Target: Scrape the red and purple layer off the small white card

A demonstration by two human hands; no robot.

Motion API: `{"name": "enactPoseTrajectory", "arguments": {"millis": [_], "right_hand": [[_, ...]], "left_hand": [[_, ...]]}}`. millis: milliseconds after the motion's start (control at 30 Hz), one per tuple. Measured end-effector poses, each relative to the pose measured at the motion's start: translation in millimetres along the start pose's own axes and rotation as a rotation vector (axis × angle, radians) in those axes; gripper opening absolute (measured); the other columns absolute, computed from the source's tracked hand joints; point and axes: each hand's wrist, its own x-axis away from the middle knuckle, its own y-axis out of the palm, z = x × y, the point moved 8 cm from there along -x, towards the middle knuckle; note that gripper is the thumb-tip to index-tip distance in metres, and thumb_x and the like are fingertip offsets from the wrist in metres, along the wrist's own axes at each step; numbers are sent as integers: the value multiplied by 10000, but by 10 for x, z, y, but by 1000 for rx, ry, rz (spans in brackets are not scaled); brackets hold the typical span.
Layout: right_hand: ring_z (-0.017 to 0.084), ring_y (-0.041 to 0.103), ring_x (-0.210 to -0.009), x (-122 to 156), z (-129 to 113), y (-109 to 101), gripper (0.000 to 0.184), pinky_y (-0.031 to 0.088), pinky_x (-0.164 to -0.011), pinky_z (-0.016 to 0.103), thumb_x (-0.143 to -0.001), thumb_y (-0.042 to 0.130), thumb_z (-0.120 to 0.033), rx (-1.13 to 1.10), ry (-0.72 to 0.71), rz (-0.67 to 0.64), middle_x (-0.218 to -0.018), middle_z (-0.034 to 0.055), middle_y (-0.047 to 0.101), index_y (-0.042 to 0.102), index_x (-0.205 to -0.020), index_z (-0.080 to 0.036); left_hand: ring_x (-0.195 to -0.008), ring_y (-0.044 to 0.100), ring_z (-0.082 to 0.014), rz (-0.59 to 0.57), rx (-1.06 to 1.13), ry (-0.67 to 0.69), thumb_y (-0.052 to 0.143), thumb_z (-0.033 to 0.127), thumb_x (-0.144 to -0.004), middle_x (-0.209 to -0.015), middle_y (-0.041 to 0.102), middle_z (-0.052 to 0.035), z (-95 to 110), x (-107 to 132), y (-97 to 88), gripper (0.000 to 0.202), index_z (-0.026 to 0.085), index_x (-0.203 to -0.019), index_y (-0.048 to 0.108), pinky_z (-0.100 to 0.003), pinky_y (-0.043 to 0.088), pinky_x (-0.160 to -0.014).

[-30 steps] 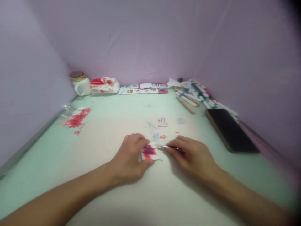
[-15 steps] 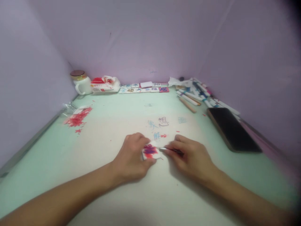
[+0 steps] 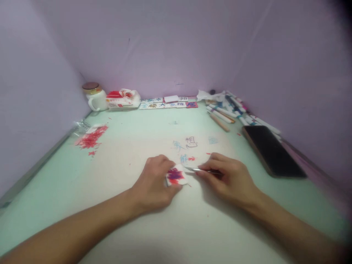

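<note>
Between the thumb and fingers of my left hand (image 3: 155, 183) is a small white block (image 3: 175, 176), its top stained red and purple. The hand is closed on the block's left side and steadies it on the table. My right hand (image 3: 227, 179) grips a slim craft knife (image 3: 196, 169) with a pale metal blade and a dark handle. The blade points left, its tip close to the block's upper right edge; I cannot tell whether they touch. My fingers cover much of the handle.
Red shavings (image 3: 92, 137) lie at the left beside a clear plastic wrapper (image 3: 81, 126). Along the back stand a lidded white mug (image 3: 96, 99), a wipes pack (image 3: 123, 99) and several character tiles (image 3: 167, 105). Several marker pens (image 3: 221, 113) and a phone (image 3: 272, 151) lie at right.
My right hand has moved slightly right and up with the craft knife, and the blade has drawn back a little from the block. My left hand and the block stay in place.
</note>
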Motion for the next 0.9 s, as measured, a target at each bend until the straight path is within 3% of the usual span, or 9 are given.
{"name": "enactPoseTrajectory", "arguments": {"millis": [200, 300, 400, 500, 633, 900], "right_hand": [[126, 548, -507, 27, -49, 23, 198, 402, -498, 274, -816, 600, -323, 21, -6, -28, -634, 8, 597, 737, -742, -200], [130, 561, -517, 30, -53, 52, 187, 407, -510, 280, -813, 603, -315, 39, 21, -33, -640, 7, 604, 736, -742, -205], [132, 557, -518, 42, -47, 85, 172, 405, -518, 287, -813, 607, -305, 40, 38, -39, -639, 2, 600, 736, -747, -212], [129, 549, -510, 62, -32, 97, 167, 400, -517, 287, -813, 613, -305, 30, 53, -36, -635, -1, 592, 738, -750, -214], [145, 551, -542, 80, -31, 84, 180, 396, -525, 291, -821, 602, -310, 50, 50, -16, -638, 7, 593, 745, -766, -215], [147, 559, -540, 54, -55, 118, 172, 378, -519, 288, -809, 601, -305, 94, 78, -27, -641, 0, 598, 740, -744, -228]], "left_hand": [[-800, 535, -227, -6, -72, -40, 643, 344, -726, -870, 575, -68, 5, 0, -6, 264, 161, -914, 615, -428, 425, -812], [-794, 544, -251, -37, -150, -65, 638, 443, -737, -840, 589, -75, 26, 10, 2, 361, 149, -946, 618, -450, 406, -806], [-841, 563, -282, -60, -153, -34, 602, 547, -765, -905, 629, -97, 68, 33, 10, 546, 139, -1127, 576, -466, 388, -821], [-846, 568, -279, -102, -128, 22, 585, 530, -787, -931, 640, -103, 105, 60, 26, 621, 123, -1249, 507, -460, 378, -829], [-813, 558, -261, -138, -127, 36, 642, 433, -760, -865, 624, -84, 101, 80, 31, 493, 132, -1145, 575, -425, 381, -796], [-759, 578, -232, -76, -97, -10, 731, 379, -710, -799, 651, -40, 54, 58, 49, 299, 164, -890, 627, -394, 385, -772]]}}
